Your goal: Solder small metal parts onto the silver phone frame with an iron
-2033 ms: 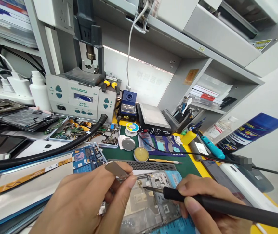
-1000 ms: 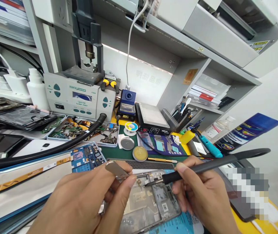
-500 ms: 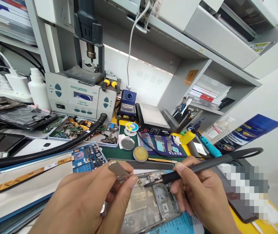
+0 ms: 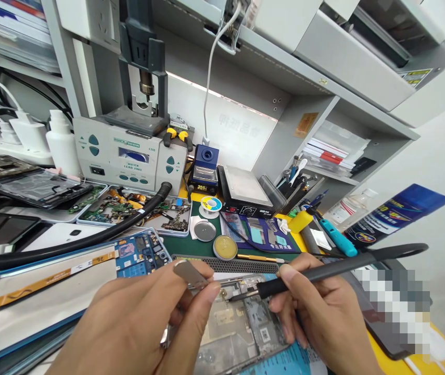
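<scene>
My left hand pinches metal tweezers whose tips reach a small gold part on an opened phone frame lying in front of me. My right hand grips a black soldering iron like a pen. Its tip rests on the same spot of the frame, close to the tweezer tips. The iron's cable curves off to the right. Both hands hover over the frame's upper edge.
A hot-air station with its black hose, a blue soldering station, a black preheater, solder wire, a flux tin, trays of circuit boards, a white bottle and a dismantled blue tablet crowd the bench.
My right hand swung the soldering iron from low on the right up to a flatter hold, with its tip kept at the gold part. My left hand and the tweezers stayed put.
</scene>
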`<act>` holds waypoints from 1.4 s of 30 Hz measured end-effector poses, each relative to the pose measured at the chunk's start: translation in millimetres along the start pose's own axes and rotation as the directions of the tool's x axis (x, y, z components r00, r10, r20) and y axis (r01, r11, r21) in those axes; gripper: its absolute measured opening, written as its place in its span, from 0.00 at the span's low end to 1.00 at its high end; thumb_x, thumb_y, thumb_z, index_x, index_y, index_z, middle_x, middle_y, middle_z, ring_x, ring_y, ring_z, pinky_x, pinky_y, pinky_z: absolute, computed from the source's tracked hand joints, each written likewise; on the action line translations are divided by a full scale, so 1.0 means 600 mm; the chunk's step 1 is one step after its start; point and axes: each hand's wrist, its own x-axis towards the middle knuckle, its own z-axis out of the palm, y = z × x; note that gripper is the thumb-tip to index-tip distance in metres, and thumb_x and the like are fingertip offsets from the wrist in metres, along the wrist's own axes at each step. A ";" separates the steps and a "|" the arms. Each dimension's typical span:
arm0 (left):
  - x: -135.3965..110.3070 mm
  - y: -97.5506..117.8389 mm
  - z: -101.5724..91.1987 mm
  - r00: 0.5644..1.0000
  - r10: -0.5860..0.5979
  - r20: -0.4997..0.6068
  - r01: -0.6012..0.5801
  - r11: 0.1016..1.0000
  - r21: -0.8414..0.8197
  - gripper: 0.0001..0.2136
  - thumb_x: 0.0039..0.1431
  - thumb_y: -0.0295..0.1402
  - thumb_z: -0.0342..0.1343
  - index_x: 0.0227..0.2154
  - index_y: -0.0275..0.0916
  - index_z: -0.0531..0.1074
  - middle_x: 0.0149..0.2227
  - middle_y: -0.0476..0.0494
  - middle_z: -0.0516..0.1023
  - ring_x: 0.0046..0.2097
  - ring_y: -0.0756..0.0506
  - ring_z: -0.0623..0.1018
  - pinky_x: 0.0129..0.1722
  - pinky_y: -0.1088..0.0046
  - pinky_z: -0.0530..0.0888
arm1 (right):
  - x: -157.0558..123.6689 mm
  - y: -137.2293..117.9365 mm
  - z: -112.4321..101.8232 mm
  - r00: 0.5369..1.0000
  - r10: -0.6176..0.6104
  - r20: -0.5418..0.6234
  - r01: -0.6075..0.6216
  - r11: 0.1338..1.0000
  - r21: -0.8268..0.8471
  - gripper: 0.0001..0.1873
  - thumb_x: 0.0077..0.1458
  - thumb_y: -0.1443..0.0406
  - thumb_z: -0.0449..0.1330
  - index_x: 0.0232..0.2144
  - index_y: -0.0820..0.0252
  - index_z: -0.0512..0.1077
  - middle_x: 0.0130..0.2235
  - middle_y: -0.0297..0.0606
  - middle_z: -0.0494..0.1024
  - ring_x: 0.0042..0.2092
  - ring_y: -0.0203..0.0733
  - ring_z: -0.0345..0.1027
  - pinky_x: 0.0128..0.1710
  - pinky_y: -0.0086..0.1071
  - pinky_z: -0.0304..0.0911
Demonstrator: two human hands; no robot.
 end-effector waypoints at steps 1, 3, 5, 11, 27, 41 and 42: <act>0.000 0.000 0.000 1.000 -0.006 0.015 0.006 1.000 0.004 0.06 0.81 0.39 0.52 0.48 0.54 0.75 0.38 0.59 0.91 0.28 0.46 0.89 0.24 0.72 0.82 | 0.000 0.000 0.000 1.000 -0.001 0.002 0.001 1.000 -0.003 0.31 0.57 0.43 0.81 0.28 0.58 0.73 0.22 0.40 0.87 0.14 0.30 0.71 0.14 0.16 0.57; 0.001 0.001 -0.001 1.000 0.000 0.031 0.000 1.000 -0.001 0.06 0.81 0.39 0.53 0.48 0.54 0.75 0.38 0.59 0.91 0.28 0.46 0.89 0.24 0.71 0.81 | 0.000 0.000 -0.001 1.000 -0.008 0.011 0.008 1.000 -0.013 0.31 0.57 0.43 0.81 0.28 0.58 0.74 0.22 0.41 0.87 0.14 0.31 0.72 0.14 0.16 0.57; 0.000 0.001 -0.001 1.000 0.010 0.023 -0.010 1.000 -0.013 0.05 0.81 0.38 0.53 0.48 0.53 0.75 0.38 0.59 0.91 0.29 0.46 0.89 0.24 0.72 0.81 | 0.000 0.000 -0.001 1.000 -0.021 0.022 0.022 0.999 -0.025 0.31 0.58 0.42 0.80 0.27 0.58 0.74 0.22 0.41 0.87 0.14 0.31 0.72 0.14 0.16 0.58; -0.002 -0.003 0.000 1.000 0.020 -0.011 -0.020 1.000 0.000 0.06 0.81 0.39 0.53 0.48 0.54 0.75 0.37 0.59 0.91 0.29 0.46 0.89 0.25 0.72 0.82 | 0.004 0.001 -0.002 1.000 -0.013 0.011 0.013 0.999 0.044 0.30 0.55 0.43 0.82 0.28 0.59 0.75 0.22 0.41 0.87 0.14 0.33 0.72 0.13 0.17 0.58; 0.002 -0.003 -0.001 1.000 0.014 0.009 -0.014 1.000 -0.022 0.05 0.80 0.38 0.54 0.48 0.53 0.75 0.37 0.59 0.91 0.28 0.47 0.89 0.25 0.73 0.82 | 0.005 0.002 0.000 0.999 -0.023 -0.024 0.024 0.998 0.065 0.31 0.53 0.44 0.84 0.27 0.59 0.75 0.20 0.40 0.86 0.13 0.30 0.70 0.13 0.14 0.57; -0.001 -0.002 0.004 1.000 -0.003 0.001 0.003 0.998 -0.055 0.06 0.80 0.39 0.53 0.47 0.54 0.75 0.36 0.59 0.91 0.27 0.46 0.89 0.22 0.71 0.81 | 0.004 0.005 -0.004 1.000 -0.014 -0.004 0.014 0.999 0.039 0.28 0.56 0.46 0.82 0.28 0.58 0.75 0.22 0.41 0.87 0.14 0.32 0.71 0.13 0.16 0.57; -0.001 -0.001 0.002 1.000 0.000 0.012 0.001 0.999 -0.055 0.06 0.81 0.39 0.53 0.48 0.54 0.75 0.37 0.59 0.91 0.27 0.46 0.89 0.22 0.72 0.81 | 0.004 0.006 -0.004 1.000 -0.015 -0.004 0.015 0.999 0.044 0.28 0.56 0.46 0.82 0.28 0.58 0.76 0.22 0.41 0.87 0.14 0.32 0.71 0.13 0.16 0.57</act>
